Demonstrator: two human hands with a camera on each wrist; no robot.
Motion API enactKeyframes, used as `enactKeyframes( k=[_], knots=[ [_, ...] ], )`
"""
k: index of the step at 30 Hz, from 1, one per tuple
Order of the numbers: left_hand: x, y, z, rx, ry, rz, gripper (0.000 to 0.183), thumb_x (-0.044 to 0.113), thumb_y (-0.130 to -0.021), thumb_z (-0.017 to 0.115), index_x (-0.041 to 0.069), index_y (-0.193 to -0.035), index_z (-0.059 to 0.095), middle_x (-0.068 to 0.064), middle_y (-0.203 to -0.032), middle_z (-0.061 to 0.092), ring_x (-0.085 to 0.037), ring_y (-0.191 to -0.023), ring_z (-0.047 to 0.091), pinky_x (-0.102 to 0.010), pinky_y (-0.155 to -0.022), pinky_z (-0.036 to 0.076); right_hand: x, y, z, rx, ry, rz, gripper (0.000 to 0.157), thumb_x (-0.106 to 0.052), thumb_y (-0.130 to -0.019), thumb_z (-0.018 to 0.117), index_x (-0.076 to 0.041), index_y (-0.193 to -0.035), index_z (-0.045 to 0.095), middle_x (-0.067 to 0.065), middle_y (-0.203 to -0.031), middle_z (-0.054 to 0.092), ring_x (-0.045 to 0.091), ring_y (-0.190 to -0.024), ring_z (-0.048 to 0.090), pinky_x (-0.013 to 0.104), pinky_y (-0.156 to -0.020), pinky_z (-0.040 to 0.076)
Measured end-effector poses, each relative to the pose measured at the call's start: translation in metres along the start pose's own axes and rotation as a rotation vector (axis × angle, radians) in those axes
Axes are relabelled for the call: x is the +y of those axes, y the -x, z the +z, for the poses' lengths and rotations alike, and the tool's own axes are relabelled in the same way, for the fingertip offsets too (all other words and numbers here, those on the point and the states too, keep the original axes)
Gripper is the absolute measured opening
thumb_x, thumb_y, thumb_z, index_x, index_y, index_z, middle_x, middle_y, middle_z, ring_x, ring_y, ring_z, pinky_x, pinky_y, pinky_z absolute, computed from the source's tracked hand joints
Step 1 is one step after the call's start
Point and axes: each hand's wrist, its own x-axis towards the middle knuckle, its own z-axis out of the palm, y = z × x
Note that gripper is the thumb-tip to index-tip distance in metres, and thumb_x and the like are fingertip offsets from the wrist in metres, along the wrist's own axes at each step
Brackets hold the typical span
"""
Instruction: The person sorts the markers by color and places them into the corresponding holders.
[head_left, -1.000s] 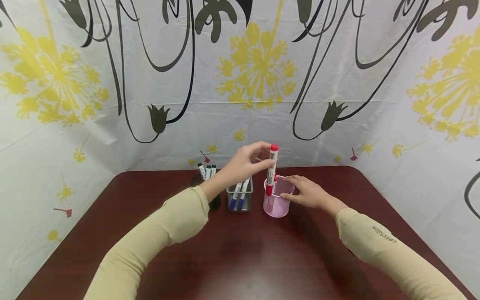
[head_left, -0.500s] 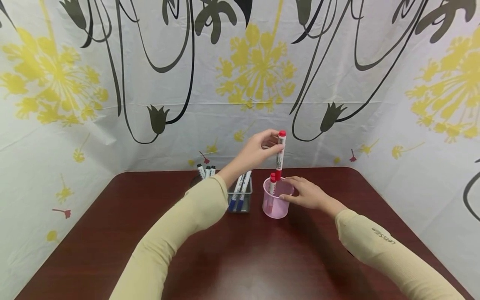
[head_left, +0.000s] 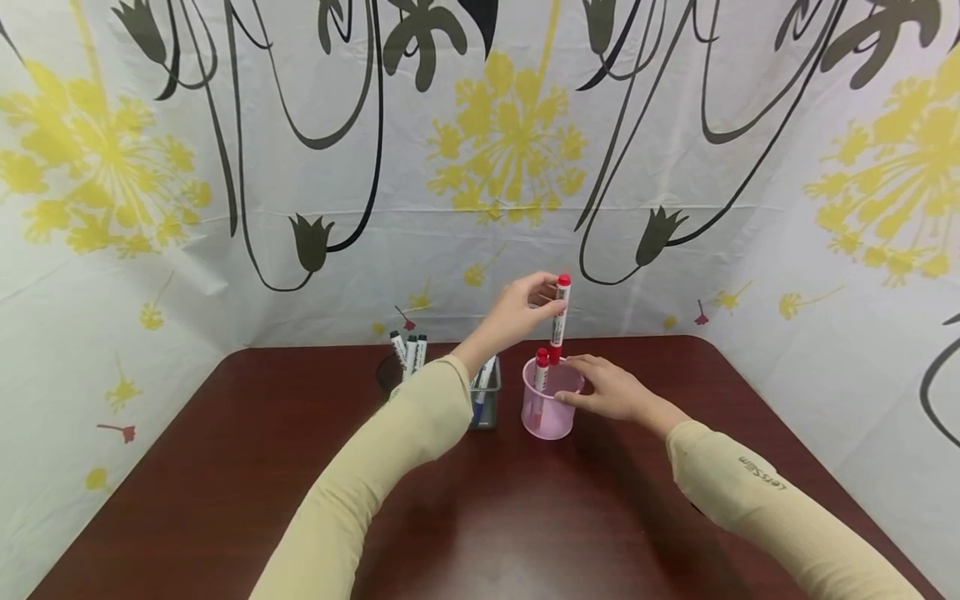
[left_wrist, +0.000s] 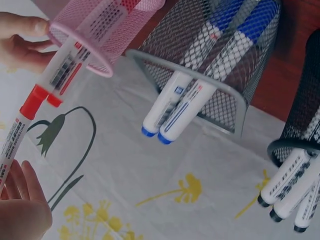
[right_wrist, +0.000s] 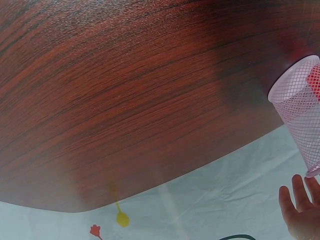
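Note:
My left hand (head_left: 517, 312) pinches a red whiteboard marker (head_left: 560, 321) near its upper end. The marker is nearly upright, its lower red end at the far rim of a pink mesh pen cup (head_left: 547, 421). Inside that cup a second red-capped marker (head_left: 541, 377) leans at the left side. With thumb in front and fingers behind, my right hand (head_left: 611, 387) holds the cup by its right rim. In the left wrist view the held marker (left_wrist: 14, 142) overlaps the red cap of the one in the cup. The right wrist view catches only part of the cup (right_wrist: 300, 115).
Left of the pink cup stands a grey mesh holder (left_wrist: 235, 95) with two blue markers (left_wrist: 187, 112). A black mesh cup (left_wrist: 295, 142) with several black-capped markers (left_wrist: 285, 185) is further left. The patterned cloth wall (head_left: 465, 250) rises behind the brown table (head_left: 480, 517).
My left hand has carried the red marker rightward and up, out from the cup's left side to its far rim, then dipped slightly. The right hand has stayed on the cup.

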Motion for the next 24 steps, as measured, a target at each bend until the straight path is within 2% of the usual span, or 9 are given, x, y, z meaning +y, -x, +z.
enactKeyframes(
  k=[10, 18, 24],
  knots=[
    [-0.016, 0.005, 0.012, -0.015, -0.023, -0.040, 0.027, 0.014, -0.085, 0.060, 0.005, -0.110, 0.056, -0.006, -0.094, 0.061, -0.015, -0.084, 0.058, -0.021, -0.071, 0.046, 0.000, 0.000, 0.001, 0.016, 0.008, -0.029, 0.067, -0.049, -0.078, 0.059, 0.001, -0.122, 0.050, 0.016, -0.116, 0.051, 0.028, -0.108, 0.047, 0.045, -0.087, 0.038],
    [-0.033, 0.014, 0.020, -0.033, -0.027, -0.108, 0.029, 0.019, -0.085, 0.061, 0.009, -0.111, 0.056, -0.003, -0.097, 0.060, -0.012, -0.086, 0.058, -0.022, -0.070, 0.046, -0.001, 0.001, 0.001, 0.018, 0.006, -0.047, 0.064, -0.045, -0.079, 0.061, 0.001, -0.123, 0.050, 0.017, -0.117, 0.051, 0.029, -0.109, 0.046, 0.045, -0.088, 0.037],
    [-0.043, 0.020, 0.024, -0.043, -0.010, -0.119, 0.028, 0.017, -0.084, 0.061, 0.008, -0.110, 0.056, -0.002, -0.095, 0.061, -0.012, -0.085, 0.057, -0.023, -0.070, 0.046, -0.002, 0.002, 0.000, 0.020, 0.006, -0.044, 0.064, -0.046, -0.079, 0.060, 0.000, -0.124, 0.049, 0.016, -0.118, 0.051, 0.026, -0.106, 0.047, 0.044, -0.085, 0.039]
  ],
)
